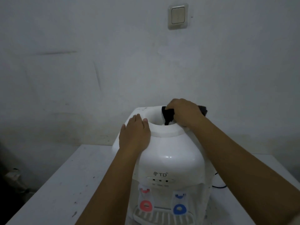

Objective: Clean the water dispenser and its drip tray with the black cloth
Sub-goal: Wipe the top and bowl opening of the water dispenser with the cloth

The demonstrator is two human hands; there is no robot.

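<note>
A white water dispenser (170, 153) stands on a white table, with a red tap and a blue tap on its front. Its grey slotted drip tray (162, 216) sits at the bottom front. My right hand (185, 112) grips the black cloth (167, 115) on the right rim of the round top opening, and part of the cloth hangs into the opening. More of the cloth sticks out behind my hand. My left hand (134, 133) rests flat on the dispenser's top left shoulder, fingers straight.
The white table (65, 184) is speckled with dirt and stands against a white wall. A light switch (178, 16) is on the wall above. A dark cable (219, 185) lies to the right of the dispenser. Dark objects sit on the floor at far left.
</note>
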